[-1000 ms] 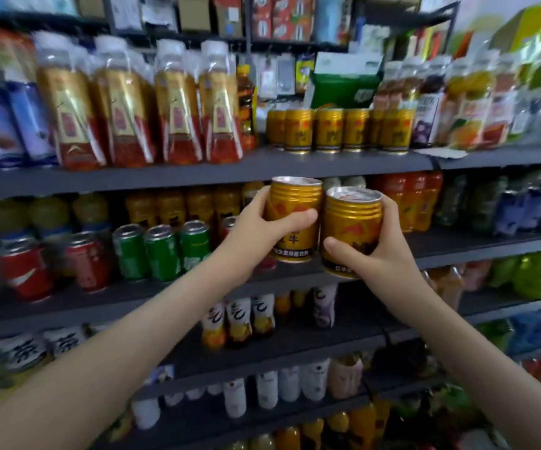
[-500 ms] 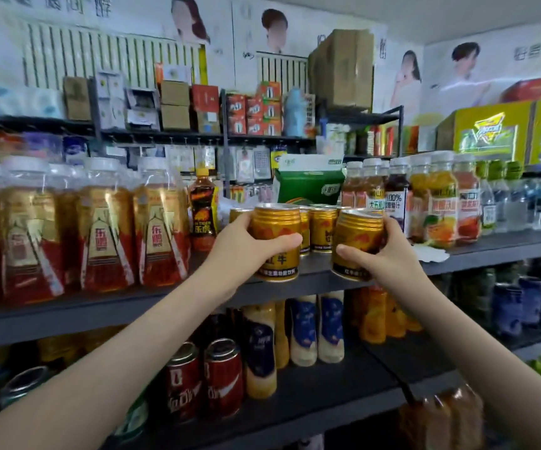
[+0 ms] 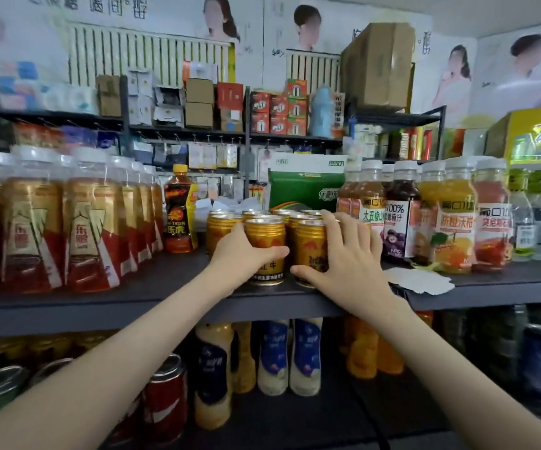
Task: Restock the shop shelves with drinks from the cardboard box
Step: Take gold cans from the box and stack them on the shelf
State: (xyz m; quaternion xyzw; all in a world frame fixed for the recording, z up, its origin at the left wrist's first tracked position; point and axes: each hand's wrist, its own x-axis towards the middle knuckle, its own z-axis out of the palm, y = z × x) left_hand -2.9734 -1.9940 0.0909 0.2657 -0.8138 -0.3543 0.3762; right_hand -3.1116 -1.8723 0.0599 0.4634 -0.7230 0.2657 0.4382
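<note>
1. At the left of the shelf [image 3: 126,287], tall bottles [image 3: 90,222] with gold-and-red labels stand upright in rows. Just to their right is a dark bottle [image 3: 180,212] with an orange cap.
2. The left hand [image 3: 241,254] is clamped on the left gold can [image 3: 267,237], with the thumb across its front. This can stands upright near the shelf's front edge, ahead of a cluster of matching cans [image 3: 222,222].
3. Just beside it stands the right gold can [image 3: 309,245], also upright on the shelf. The right hand [image 3: 348,264] wraps it, thumb low across the front and fingers spread up its right side to the rim.
4. A green-and-white carton [image 3: 305,186] stands behind the cluster.
5. Farther right are white-capped juice bottles [image 3: 457,219], with a scrap of white paper [image 3: 420,280] lying in front of them.
</note>
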